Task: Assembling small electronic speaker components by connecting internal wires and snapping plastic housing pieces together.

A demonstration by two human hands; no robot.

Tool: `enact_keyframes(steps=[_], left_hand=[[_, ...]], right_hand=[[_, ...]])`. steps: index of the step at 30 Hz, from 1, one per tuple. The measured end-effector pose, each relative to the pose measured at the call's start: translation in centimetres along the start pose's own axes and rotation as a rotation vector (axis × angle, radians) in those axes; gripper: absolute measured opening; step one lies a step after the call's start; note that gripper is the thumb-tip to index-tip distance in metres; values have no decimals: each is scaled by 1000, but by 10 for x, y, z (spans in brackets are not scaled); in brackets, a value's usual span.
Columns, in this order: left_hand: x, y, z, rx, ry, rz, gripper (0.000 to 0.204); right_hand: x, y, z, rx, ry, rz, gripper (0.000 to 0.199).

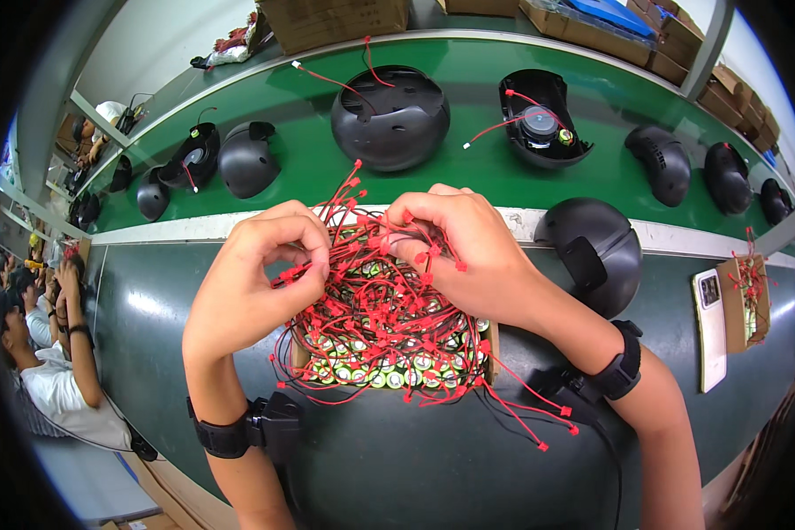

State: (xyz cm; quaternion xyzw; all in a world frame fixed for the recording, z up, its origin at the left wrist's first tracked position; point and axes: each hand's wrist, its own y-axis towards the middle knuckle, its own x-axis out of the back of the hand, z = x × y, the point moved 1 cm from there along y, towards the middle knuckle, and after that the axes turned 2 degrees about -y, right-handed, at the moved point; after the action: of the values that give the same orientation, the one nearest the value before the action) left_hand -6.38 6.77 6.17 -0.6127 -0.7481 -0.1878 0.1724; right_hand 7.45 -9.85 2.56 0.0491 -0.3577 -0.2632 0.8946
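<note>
A cardboard box (494,349) on the dark table holds many green cylindrical batteries (393,378), packed upright. A tangle of red and black wires (397,305) with red plugs covers most of them. My left hand (261,269) is over the box's left side, thumb and forefinger pinched on wires in the tangle. At the far right of the box my right hand (468,247) has its fingers closed round a bunch of wires, red plugs sticking out. Several wires trail over the box's near right edge onto the table.
Behind the box runs a green conveyor belt (477,97) with black rounded housings (390,132). Another black housing (592,256) stands right of my right hand. Further right are a phone (709,327) and a small box of batteries (744,305). People (57,371) sit at the left.
</note>
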Motion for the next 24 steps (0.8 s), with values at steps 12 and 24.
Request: enact_keyframes(steps=[12, 24], left_hand=[[-14, 8, -6, -178, 209, -121, 18], [-24, -3, -18, -177, 473, 82, 27]], right_hand=[[-1, 3, -21, -59, 613, 24, 18], [3, 5, -12, -4, 565, 114, 9]])
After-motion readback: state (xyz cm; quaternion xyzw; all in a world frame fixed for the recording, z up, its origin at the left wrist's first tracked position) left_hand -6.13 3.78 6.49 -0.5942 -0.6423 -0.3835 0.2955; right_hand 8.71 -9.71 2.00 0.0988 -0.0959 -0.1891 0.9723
